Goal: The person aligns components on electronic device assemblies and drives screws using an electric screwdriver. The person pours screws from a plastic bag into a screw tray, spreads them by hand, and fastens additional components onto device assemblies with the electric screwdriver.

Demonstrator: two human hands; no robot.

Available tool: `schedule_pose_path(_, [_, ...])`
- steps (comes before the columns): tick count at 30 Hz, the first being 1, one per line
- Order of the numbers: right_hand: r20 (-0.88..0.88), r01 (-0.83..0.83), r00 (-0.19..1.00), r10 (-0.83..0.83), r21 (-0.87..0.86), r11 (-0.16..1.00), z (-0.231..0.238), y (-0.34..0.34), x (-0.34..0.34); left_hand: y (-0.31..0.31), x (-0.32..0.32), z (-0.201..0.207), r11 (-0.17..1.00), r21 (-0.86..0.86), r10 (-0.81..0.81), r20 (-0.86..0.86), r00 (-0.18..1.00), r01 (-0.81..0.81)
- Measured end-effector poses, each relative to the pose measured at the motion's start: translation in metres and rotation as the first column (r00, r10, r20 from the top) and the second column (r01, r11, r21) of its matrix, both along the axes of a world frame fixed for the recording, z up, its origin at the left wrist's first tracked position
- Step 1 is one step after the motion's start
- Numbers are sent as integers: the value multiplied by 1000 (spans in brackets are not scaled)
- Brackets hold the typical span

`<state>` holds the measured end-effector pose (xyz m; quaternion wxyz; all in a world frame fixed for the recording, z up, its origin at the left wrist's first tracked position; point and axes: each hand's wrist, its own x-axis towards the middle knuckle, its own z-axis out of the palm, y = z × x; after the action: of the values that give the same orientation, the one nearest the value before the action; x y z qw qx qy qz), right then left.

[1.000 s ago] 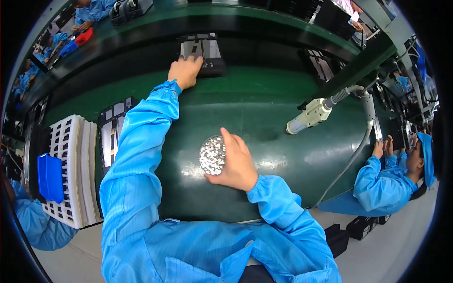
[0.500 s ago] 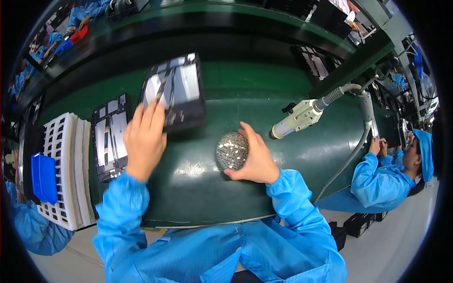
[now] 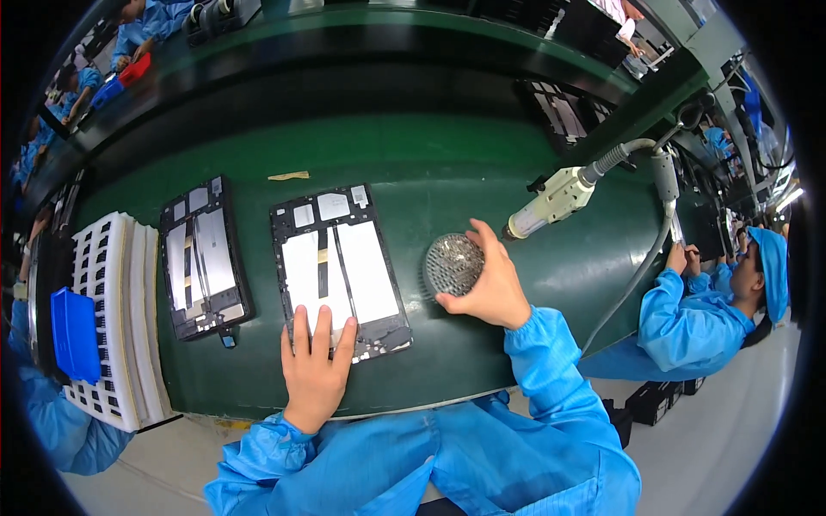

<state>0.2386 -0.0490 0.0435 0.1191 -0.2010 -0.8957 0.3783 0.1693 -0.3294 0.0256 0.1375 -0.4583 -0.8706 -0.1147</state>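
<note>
Tablet [image 3: 366, 267] lies on the desk [image 3: 465, 361] just left of the round dish [image 3: 429, 275], its side with pale panels and dark strips facing up. I take every place from that dish. The tablet's long axis runs from near to far, and its far end leans left, away from the dish. I have the left hand [image 3: 318, 365] left of the dish and nearer the desk's front edge: its fingers are spread, the tips rest on the tablet's near end, and it clasps nothing. From that hand the tablet lies straight ahead, so the left is clearly the nearer hand.

My right hand [image 3: 495, 288] is at the dish's right side, holding it with thumb and fingers curved around the wall. I cannot tell whether the dish sits on the desk or is raised. The shiny bits [image 3: 454, 261] in it are too small for me to identify.

Beyond and right of the dish I see the driver [image 3: 551, 202], its tip close to the right fingers. The other tablet [image 3: 211, 258] lies well left of the dish, nearly parallel to the first.
</note>
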Motion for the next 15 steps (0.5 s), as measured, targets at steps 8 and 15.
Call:
schedule_pose_path(8, [-30, 51, 998, -49, 67, 996, -8, -1, -1, 11, -16, 7, 990, -4, -141, 178, 974, 144])
schedule_pose_path(15, [-97, 74, 994, -51, 257, 963, -24, 8, -22, 12, -27, 29, 965, -54, -225, 330, 917, 256])
